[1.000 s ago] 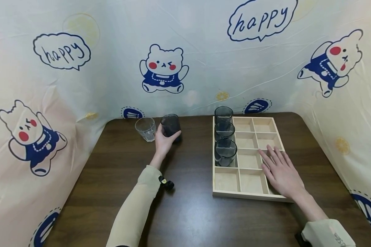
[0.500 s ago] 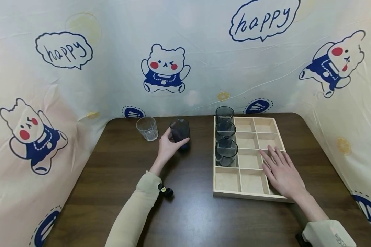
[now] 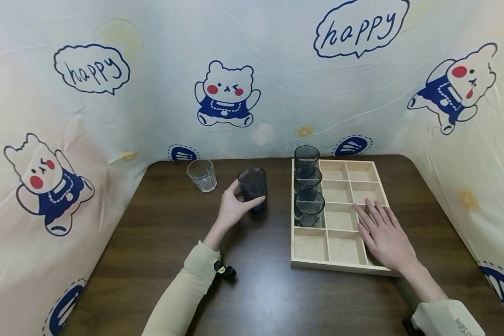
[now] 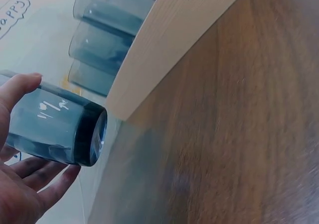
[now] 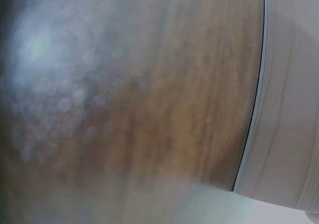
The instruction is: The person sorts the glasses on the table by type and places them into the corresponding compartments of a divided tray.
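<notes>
My left hand (image 3: 230, 211) grips a dark tinted glass (image 3: 254, 187) between thumb and fingers, left of the wooden divided tray (image 3: 336, 266). In the left wrist view this tumbler (image 4: 55, 119) has its thick base showing above the tabletop. Three similar tinted glasses, the nearest one (image 3: 309, 210) among them, stand in a row in the tray's left column. My right hand (image 3: 384, 235) rests with its fingers spread over the tray's right side. The right wrist view shows mainly the tray's side wall (image 5: 291, 99), with just a bit of a finger at the lower corner.
A clear glass (image 3: 203, 176) stands at the back of the brown table (image 3: 151, 261), left of the hand-held one. Behind hangs a pale printed cloth (image 3: 159, 102) with bear drawings. Small black devices, such as the left one (image 3: 225, 270), sit at the wrists.
My left hand has brought the dark glass to the right and nearer, away from the clear glass toward the tray. The right hand stays on the tray.
</notes>
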Motion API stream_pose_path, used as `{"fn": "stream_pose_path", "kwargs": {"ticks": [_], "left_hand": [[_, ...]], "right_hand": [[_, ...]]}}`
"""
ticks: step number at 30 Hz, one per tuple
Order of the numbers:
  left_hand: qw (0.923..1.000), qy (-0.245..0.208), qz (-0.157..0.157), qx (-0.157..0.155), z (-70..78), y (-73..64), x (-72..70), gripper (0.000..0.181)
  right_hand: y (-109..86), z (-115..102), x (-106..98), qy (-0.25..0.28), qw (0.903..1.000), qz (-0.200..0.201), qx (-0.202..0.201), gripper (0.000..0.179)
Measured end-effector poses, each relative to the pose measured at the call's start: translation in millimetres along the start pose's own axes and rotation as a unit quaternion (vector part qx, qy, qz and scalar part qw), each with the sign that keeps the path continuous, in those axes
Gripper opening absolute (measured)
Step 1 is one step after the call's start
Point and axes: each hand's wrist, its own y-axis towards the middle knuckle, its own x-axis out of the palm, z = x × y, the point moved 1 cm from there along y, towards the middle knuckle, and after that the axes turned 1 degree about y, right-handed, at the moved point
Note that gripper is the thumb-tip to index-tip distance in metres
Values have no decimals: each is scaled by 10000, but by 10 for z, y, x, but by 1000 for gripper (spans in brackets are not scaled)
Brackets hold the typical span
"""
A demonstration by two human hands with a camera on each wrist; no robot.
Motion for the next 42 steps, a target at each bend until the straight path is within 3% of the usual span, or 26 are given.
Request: {"fn": "stream_pose_path", "kwargs": {"ticks": [12,26,42], "left_hand": [[9991,-146,-398,87,143,-238,90,82],[9951,-415,-889,91,300,-489,295,82],[9882,-424,-1386,488,417,-672,478,89]], "right_hand": [[11,9,19,-33,10000,28,-37,60],[8,4,13,-11,10000,-13,-6,61],[1,12,38,-46,10000,48,-65,61]]}}
